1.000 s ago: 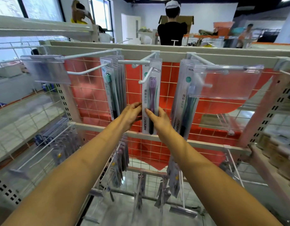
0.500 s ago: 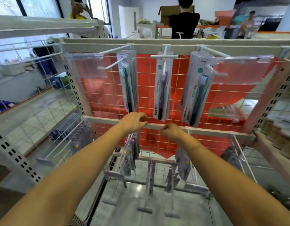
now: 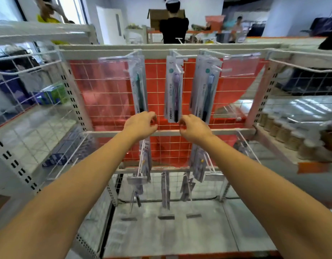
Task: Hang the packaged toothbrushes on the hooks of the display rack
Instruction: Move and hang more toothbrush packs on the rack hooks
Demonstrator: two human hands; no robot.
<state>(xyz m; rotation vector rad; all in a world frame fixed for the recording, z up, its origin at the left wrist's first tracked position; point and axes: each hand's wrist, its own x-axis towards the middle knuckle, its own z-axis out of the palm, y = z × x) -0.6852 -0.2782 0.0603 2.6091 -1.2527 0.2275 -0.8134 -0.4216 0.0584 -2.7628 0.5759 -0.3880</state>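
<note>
While both hands are hanging empty in front of it, the display rack [image 3: 169, 53] is spreading wide behind them, its red mesh back standing just beyond the fingers. Above the left hand [image 3: 141, 124] a green-brush stack [image 3: 139, 86] is hanging from its hook; above the right hand [image 3: 194, 128] a blue-brush stack [image 3: 204, 90] is doing the same. Between and above the two hands, the purple toothbrush pack [image 3: 173, 90] is dangling free on the middle hook [image 3: 180, 68], where a second ago both hands were pinching its lower edge. Now they are sitting just below it, fingers loosely curled, holding nothing. That pack is looking hung; another pack probably needs fetching.
</note>
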